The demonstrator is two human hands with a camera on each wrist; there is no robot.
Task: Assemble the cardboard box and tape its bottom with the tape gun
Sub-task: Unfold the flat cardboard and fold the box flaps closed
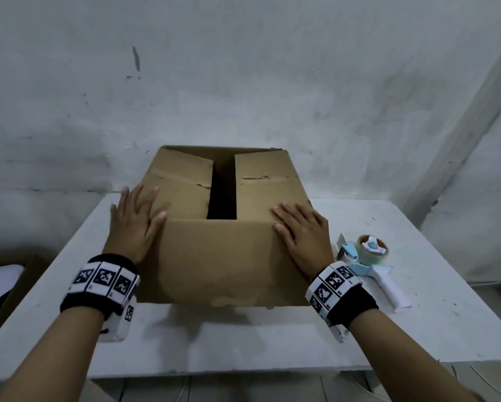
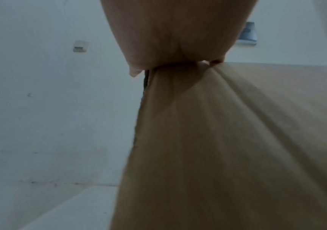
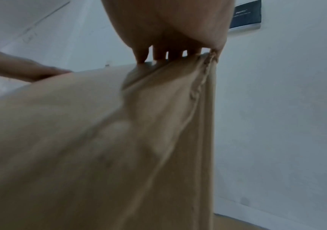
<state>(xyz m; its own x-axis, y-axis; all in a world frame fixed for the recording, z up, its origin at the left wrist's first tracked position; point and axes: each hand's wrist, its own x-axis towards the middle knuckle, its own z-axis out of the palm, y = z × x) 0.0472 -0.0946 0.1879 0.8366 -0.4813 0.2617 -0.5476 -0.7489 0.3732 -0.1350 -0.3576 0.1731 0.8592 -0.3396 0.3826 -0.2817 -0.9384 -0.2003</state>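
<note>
Cardboard box (image 1: pixel 223 256) sits at the middle of the white table (image 1: pixel 417 329), its upward face not yet closed: two flaps folded inward, a left flap (image 1: pixel 179 184) and a right flap (image 1: pixel 268 187), with a dark gap (image 1: pixel 222 195) running between them from 12 to 6 o'clock. Both flaps show torn, ragged creases. Near wall of the box faces the camera, its bottom edge scuffed

Left hand (image 1: pixel 136 224) lies at 9 o'clock of the box, on its near-left corner: fingers straight and spread, palm flat against the cardboard, thumb laid over the top edge. Nothing gripped. Left wrist view shows only the heel of this hand (image 2: pixel 170 34) against the box's (image 2: pixel 217 140) corner; picture is blurred

Right hand (image 1: pixel 301 236) mirrors it at 3 o'clock, on the near-right corner: fingers extended and flat on the right flap, palm over the edge, holding nothing. Right wrist view shows the fingertips (image 3: pixel 142 56) touching the top rim of the box (image 3: pixel 99 147), beside a frayed corner seam; the left hand (image 3: pixel 46 73) is visible across the box's top

Both wrists wear black bands with black-and-white marker tiles

Tape gun (image 1: pixel 371 265) lies on the table at 3 o'clock from the box, just beside the right wrist and untouched: pale blue frame, white handle pointing toward 5 o'clock, roll of clear tape mounted on it

Behind, at 12 o'clock, a stained white wall (image 1: pixel 243 68)
</note>
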